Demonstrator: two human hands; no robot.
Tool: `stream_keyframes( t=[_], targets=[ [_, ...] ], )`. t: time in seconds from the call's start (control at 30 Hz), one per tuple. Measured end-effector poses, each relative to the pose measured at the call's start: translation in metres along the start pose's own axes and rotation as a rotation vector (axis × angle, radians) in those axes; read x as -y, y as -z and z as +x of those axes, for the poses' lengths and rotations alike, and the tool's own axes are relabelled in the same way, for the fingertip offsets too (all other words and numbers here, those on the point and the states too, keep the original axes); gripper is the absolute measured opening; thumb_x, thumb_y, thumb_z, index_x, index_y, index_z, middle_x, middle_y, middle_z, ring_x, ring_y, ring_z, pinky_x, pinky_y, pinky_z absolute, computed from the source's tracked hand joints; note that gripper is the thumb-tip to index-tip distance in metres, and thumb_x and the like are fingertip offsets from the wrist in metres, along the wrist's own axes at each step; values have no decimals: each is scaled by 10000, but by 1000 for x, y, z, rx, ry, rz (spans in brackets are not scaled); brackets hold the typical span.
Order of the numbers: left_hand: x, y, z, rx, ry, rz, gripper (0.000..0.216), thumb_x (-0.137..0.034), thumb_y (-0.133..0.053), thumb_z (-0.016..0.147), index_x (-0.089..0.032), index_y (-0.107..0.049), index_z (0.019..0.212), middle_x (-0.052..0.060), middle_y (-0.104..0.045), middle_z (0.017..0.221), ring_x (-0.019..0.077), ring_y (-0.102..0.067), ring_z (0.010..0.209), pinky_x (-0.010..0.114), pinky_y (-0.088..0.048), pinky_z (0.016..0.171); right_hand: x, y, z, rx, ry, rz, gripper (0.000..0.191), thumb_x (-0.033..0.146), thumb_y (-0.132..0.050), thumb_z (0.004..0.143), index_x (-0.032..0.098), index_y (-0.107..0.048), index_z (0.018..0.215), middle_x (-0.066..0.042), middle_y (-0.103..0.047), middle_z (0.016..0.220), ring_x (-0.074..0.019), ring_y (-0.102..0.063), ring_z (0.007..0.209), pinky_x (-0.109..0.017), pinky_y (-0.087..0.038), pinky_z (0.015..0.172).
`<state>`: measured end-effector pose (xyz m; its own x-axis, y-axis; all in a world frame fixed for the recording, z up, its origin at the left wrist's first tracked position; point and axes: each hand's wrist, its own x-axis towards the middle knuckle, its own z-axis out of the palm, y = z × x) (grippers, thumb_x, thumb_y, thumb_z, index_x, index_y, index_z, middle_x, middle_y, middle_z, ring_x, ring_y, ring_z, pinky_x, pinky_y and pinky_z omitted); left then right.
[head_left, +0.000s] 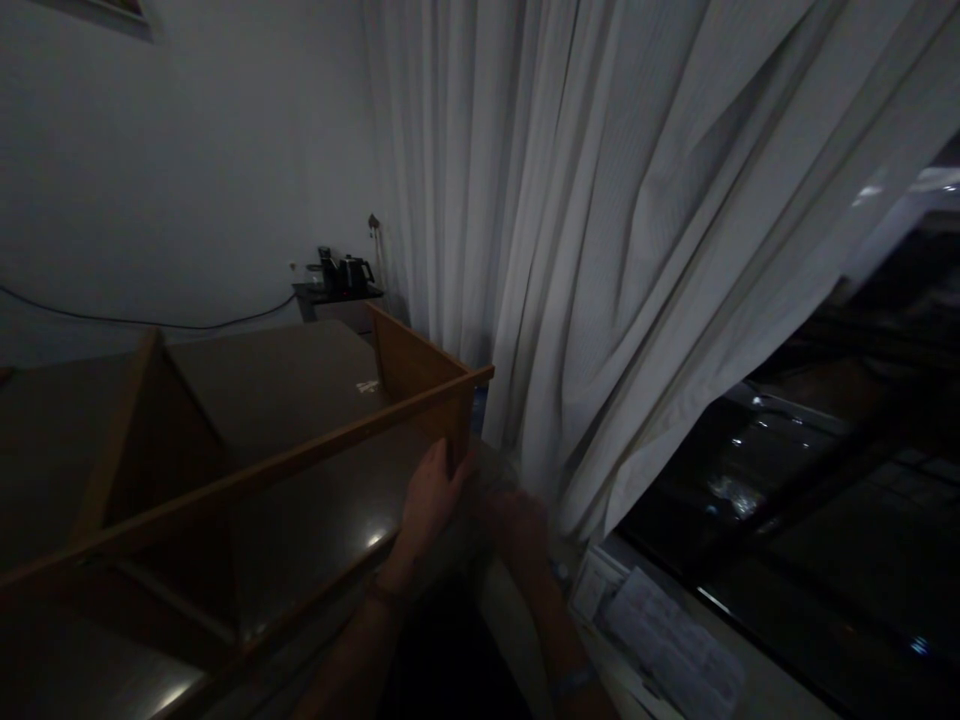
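A brown wooden shelf unit with several upright panels stretches from the lower left to the middle. My left hand is closed around the lower edge of its right end panel, thumb on one side. Just right of that corner, apart from the panel, is my right hand. Its fingers look curled, but the dim light and blur hide what they hold, if anything.
A tabletop lies beneath and behind the wood. White curtains hang close on the right, beside a dark window. Papers lie low at the right. A black kettle stands on a small cabinet at the back.
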<state>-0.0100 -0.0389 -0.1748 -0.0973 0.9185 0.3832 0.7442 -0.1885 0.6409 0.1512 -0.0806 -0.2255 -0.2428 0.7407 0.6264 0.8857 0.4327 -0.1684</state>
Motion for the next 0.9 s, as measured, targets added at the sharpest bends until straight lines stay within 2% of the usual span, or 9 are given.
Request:
stream_keyframes(
  t=[0.2, 0.3, 0.47, 0.73, 0.9],
  targets=[
    [-1, 1, 1, 21, 19, 1, 543, -553, -401, 915, -133, -490, 1249, 171, -609, 1213, 292, -600, 1103, 408, -487, 911, 10, 8, 2, 44, -43, 19, 178, 310, -570, 927, 276, -683, 1060, -24, -712, 868, -199, -591, 882, -343, -311, 822],
    [-1, 2, 1, 21, 6, -22, 509, -553, -401, 915, -146, -514, 1198, 150, -634, 1147, 280, -619, 1052, 399, -496, 887, 14, 9, 3, 47, -76, 50, 167, 290, -548, 939, 264, -690, 1022, -27, -719, 863, -198, -599, 870, -347, -302, 838],
    [-2, 3, 1, 15, 9, -18, 519, -539, -404, 919, -128, -512, 1216, 174, -608, 1207, 284, -602, 1098, 403, -483, 919, 20, 8, 3, 80, -156, 118, 162, 276, -530, 948, 255, -690, 939, -10, -725, 814, -189, -614, 812, -337, -293, 816],
    [0, 3, 1, 37, 24, -16, 544, -536, -401, 920, -119, -484, 1260, 179, -592, 1243, 288, -581, 1142, 406, -466, 952, 24, 4, 8, 43, -162, 41, 230, 253, -471, 965, 235, -683, 879, -33, -701, 753, -185, -604, 744, -331, -291, 788],
    [0, 2, 1, 42, 24, -38, 515, -536, -407, 917, -132, -508, 1221, 164, -614, 1197, 279, -606, 1086, 399, -482, 918, 23, -2, 10, 19, -230, 120, 277, 266, -435, 974, 213, -670, 838, -38, -695, 746, -160, -605, 694, -294, -317, 740]
  ],
)
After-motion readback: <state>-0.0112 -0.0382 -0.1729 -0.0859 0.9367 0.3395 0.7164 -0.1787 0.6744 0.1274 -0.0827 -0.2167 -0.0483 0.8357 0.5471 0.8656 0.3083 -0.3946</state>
